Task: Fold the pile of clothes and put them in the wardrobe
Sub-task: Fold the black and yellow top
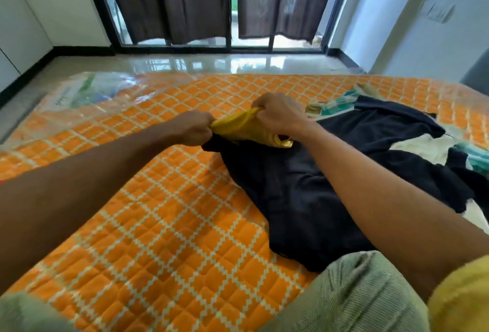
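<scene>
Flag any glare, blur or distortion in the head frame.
Head view: daylight glare on the glossy polished floor and the clear plastic wrap over the orange checked mattress; wide-angle bows the black window frame; lower corners are soft; left hand and right hand gripping the yellow cloth are sharp enough.

The mattress (pixel 158 212) is covered in quilted orange cloth, matt and stitched in squares. Clear glossy plastic wrap (pixel 87 93) lies crinkled over its far left corner. The yellow garment (pixel 243 127) is thin, soft cloth with a slight sheen. The black garment (pixel 304 194) is dull, matt fabric. The floor (pixel 211 64) is polished and mirror-glossy. The curtains (pixel 169 0) are dark matt cloth. The trousers (pixel 357 292) are ribbed green fabric.
</scene>
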